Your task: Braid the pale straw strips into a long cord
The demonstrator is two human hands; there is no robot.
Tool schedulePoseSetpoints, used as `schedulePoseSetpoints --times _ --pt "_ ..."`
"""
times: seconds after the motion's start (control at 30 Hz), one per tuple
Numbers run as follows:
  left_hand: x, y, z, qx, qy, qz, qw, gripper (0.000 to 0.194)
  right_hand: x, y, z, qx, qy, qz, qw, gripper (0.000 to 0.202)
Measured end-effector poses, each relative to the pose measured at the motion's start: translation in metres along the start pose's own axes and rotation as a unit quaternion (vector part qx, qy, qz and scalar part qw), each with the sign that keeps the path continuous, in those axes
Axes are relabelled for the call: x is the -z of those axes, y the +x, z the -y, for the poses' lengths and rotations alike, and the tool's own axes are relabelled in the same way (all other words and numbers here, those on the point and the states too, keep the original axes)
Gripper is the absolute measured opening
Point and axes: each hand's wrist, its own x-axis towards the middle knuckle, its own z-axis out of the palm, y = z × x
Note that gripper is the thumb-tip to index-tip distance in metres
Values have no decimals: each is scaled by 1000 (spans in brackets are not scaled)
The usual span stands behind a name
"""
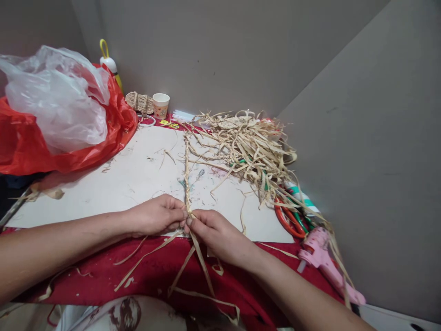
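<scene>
A narrow straw braid (187, 172) runs straight up the middle of the white board (86, 184). At its near end my left hand (159, 215) pinches the strands from the left. My right hand (212, 230) grips them from the right, its thumb and fingers closed and nearly touching the left fingertips. Loose straw strands (201, 262) fan out below both hands over the red cloth (151, 271). To the upper right of the hands lies a big tangled pile of dry straw (251, 147).
A red plastic bag (120, 110) with a clear bag (62, 101) fills the back left. Behind the board stand a paper cup (161, 106) and a straw bundle (139, 102). On the right lie orange-handled scissors (287, 218) and a pink glue gun (322, 257), beside the grey wall.
</scene>
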Motion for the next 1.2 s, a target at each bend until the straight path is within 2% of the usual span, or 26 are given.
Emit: schedulePoseSetpoints --times 0.13,0.27,0.4,0.5,0.6,0.7,0.77,0.9,0.97,1.0,1.03,1.1,1.2 --pt "-4 3 6 -46 13 -63 997 24 2 -4 1 33 -26 -26 999 26" --pt "-5 3 11 -60 58 -103 991 26 7 -13 1 -14 -8 -42 999 31" --pt "-9 2 11 -67 74 -120 988 27 6 -23 5 -69 106 -1 992 31" --pt "-12 0 9 -85 75 -130 985 27 2 -31 12 -115 229 19 966 27" --pt "-15 -1 7 -120 85 -132 980 28 0 -37 19 -156 319 10 935 21" --pt "-17 -2 5 -143 98 -130 976 26 -2 -41 24 -160 360 3 919 19" --pt "-18 -1 6 -141 88 -131 977 26 -7 -41 25 -158 348 -9 924 19" --pt "-22 1 7 -103 6 -107 989 29 -28 -35 18 -158 221 -47 961 25" --pt "-25 1 7 -88 -28 -109 990 29 -38 -30 12 -114 68 -88 987 29" --pt "-26 1 6 -83 -41 -120 988 29 -41 -28 8 -78 -34 -112 990 30" --pt "-28 0 6 -77 -55 -132 987 29 -43 -26 5 -40 -142 -133 980 31" --pt "-31 -2 5 -55 -89 -153 983 27 -47 -24 -1 10 -329 -149 933 31" --pt "-35 -4 6 -11 -145 -157 977 24 -53 -26 -2 34 -477 -123 869 29"
